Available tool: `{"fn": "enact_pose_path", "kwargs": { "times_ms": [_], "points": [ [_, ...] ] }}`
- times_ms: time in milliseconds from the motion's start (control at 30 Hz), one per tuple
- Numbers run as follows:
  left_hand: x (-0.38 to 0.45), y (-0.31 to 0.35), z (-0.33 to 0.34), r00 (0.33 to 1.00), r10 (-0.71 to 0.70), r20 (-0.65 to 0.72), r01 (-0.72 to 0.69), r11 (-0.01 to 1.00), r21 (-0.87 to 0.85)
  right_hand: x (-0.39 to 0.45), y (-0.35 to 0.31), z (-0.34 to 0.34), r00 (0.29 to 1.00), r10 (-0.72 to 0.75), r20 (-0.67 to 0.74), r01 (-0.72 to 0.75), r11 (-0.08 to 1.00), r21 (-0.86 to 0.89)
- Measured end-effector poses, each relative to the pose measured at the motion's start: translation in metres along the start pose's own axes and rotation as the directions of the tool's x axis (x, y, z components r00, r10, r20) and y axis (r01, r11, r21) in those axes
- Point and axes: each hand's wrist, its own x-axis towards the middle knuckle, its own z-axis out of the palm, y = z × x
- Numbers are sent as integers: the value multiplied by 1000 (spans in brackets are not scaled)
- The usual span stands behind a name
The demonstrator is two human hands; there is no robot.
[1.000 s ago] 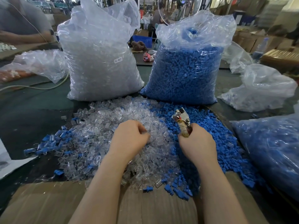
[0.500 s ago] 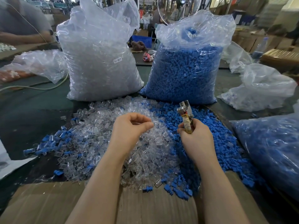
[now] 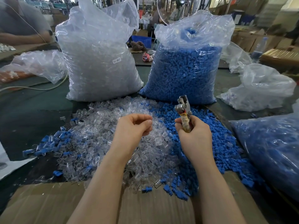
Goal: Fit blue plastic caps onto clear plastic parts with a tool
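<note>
Two hands: right (image 3: 193,135) grips upright tool (image 3: 183,110), head pointing away; left (image 3: 132,128) curled, contents unclear

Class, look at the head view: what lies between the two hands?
In the head view, between the left hand and the right hand gripping the tool, only the heap shows: clear plastic parts meeting blue caps.

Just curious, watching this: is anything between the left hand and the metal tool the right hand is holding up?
Nothing visible. The left hand, fingers curled, hangs above the clear parts; the tool stands upright in the right hand, with only open air between them.
</note>
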Motion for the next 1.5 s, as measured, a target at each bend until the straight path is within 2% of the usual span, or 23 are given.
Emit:
{"fn": "enact_pose_path", "kwargs": {
  "times_ms": [67, 133, 267, 433, 600, 933, 1200, 1333, 1500],
  "points": [
    [-1, -1, 3, 998, 51, -22, -47, 991, 125, 0, -1, 1, 1000, -3, -14, 4, 1000, 22],
    [-2, -2, 6, 998, 62, -21, -58, 985, 164, 0, -1, 1, 1000, -9, -22, 10, 999, 47],
    [-3, 2, 10, 1000, 12, 23, -13, 998, 59, 0, 1, 1, 1000, -21, 3, 21, 998, 62],
    [-4, 2, 12, 1000, 4, -21, -5, 998, -66, -2, -2, 2, 999, -54, 3, 54, 996, 75],
    [-5, 2, 15, 999, -37, -19, 33, 981, -192, -6, -6, 3, 996, -82, 16, 78, 982, 169],
    [-5, 2, 21, 999, -46, -25, 39, 974, -224, -10, -11, 8, 988, -156, 10, 151, 969, 194],
    [-4, 0, 21, 999, 13, -40, -19, 991, -134, -9, -12, 8, 987, -159, 12, 151, 956, 250],
    [-6, -1, 23, 999, 40, -1, -40, 998, -40, -10, -12, 10, 984, -173, 47, 153, 949, 276],
    [-7, 2, 22, 998, -23, 57, 31, 990, -140, -9, -11, 11, 986, -158, 55, 137, 951, 277]
  ]
}}
